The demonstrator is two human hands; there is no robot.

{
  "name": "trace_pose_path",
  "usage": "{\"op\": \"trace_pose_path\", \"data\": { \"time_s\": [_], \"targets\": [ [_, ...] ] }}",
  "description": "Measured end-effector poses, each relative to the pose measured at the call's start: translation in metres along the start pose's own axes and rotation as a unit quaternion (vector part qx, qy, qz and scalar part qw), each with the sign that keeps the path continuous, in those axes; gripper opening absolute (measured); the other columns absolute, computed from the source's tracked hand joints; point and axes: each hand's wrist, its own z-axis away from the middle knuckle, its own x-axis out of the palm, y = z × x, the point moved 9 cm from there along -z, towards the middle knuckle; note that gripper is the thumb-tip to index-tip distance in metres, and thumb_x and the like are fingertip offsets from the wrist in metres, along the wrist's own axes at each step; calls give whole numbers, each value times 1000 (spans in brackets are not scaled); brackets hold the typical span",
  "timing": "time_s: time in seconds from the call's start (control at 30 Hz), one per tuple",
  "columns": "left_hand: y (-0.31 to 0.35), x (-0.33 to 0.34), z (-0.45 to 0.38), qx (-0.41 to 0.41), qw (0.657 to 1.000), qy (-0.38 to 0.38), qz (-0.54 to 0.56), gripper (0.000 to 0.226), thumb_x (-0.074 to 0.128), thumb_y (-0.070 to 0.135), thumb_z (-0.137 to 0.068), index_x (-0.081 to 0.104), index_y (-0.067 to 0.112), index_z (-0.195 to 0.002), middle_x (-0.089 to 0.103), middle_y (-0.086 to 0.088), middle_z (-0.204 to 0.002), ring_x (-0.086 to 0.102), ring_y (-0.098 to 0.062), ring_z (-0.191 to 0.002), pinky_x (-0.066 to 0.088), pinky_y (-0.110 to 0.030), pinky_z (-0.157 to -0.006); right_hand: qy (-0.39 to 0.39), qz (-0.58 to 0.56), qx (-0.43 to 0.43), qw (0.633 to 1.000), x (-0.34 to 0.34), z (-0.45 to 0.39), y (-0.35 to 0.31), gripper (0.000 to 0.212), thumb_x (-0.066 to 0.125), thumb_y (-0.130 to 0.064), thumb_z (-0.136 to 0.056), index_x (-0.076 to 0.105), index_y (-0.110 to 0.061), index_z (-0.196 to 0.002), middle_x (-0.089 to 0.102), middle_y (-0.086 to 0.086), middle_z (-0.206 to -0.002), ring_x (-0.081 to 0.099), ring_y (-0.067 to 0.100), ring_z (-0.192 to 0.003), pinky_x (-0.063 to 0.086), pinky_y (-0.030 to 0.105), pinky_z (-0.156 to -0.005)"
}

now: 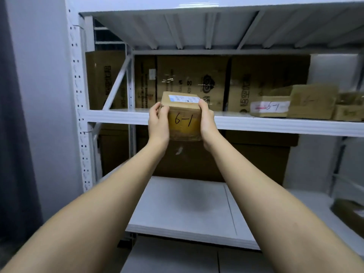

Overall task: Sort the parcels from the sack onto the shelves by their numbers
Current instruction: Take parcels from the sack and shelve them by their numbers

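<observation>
Head view shows us holding a small parcel marked 6-1, left hand and right hand curled round its sides, just before the middle shelf. Placing seems next: lift it over the lip, toward other 6-1 parcels at the right.

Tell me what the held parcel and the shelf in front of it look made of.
Parcel: brown corrugated-looking cardboard, matte, with glossy clear and yellowish tape and a paper label on top. Shelf: probably white-painted metal, smooth with a slight sheen; its upright has punched holes.
</observation>
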Motion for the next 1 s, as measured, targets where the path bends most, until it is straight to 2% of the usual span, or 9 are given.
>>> {"op": "trace_pose_path", "data": {
  "time_s": [0.2,0.3,0.37,0.47,0.6,0.73,0.83,0.9,1.0],
  "targets": [
    [0,102,-25,-2,997,-74,18,50,41,44,-95,38,25,-141,49,1,-132,50,-12,-113,46,-27,-80,55,48,-65,995,-87,-29,-45,56,34,-69,-91,36,-23,-123,52,-6,-102,53,8,-93,45,28,-70],
    [-5,145,-37,-3,994,-109,17,51,43,37,-94,38,23,-143,51,-1,-133,51,-13,-110,46,-25,-78,75,91,-104,988,-121,-44,-58,67,30,-69,-92,37,-21,-138,53,1,-122,52,16,-110,46,39,-93],
    [-14,171,-46,-17,990,-138,22,54,44,33,-92,35,22,-144,50,-3,-133,51,-18,-112,50,-37,-91,83,117,-125,982,-139,-55,-62,66,29,-68,-92,39,-25,-140,51,2,-130,48,21,-120,40,46,-105],
    [-29,202,-59,-33,983,-178,13,57,45,31,-92,29,23,-146,48,-5,-134,50,-24,-118,45,-48,-101,89,132,-139,977,-162,-77,-64,59,30,-63,-95,42,-27,-140,51,4,-134,48,23,-123,39,48,-108],
    [-41,238,-80,9,977,-210,-24,60,47,29,-94,23,19,-147,46,-5,-137,48,-19,-117,43,-34,-98,120,174,-149,966,-195,-112,-66,55,31,-58,-97,42,-28,-141,46,7,-139,46,24,-125,36,48,-110],
    [-57,265,-98,42,969,-230,-83,61,48,35,-94,23,20,-147,48,-4,-136,48,-21,-117,40,-34,-97,128,202,-144,960,-219,-139,-58,56,30,-56,-98,41,-25,-143,45,8,-140,46,25,-126,36,46,-110],
    [-73,273,-108,49,966,-212,-137,61,49,40,-92,27,24,-146,53,-2,-130,50,-24,-119,41,-40,-102,133,219,-131,958,-232,-152,-45,52,32,-54,-98,40,-22,-138,51,-1,-127,46,19,-120,37,35,-99],
    [-82,275,-112,54,966,-198,-154,60,48,43,-91,29,24,-145,55,1,-123,51,-24,-118,42,-40,-100,152,246,-131,948,-242,-158,-37,41,33,-54,-96,40,-27,-125,52,-10,-108,48,19,-112,36,35,-88],
    [-89,277,-118,79,952,-188,-228,61,43,49,-91,28,24,-144,57,1,-116,53,-25,-112,44,-37,-91,165,336,-146,916,-249,-164,-30,30,31,-54,-95,36,-31,-113,53,-8,-107,51,20,-102,35,37,-80]
  ]
}}
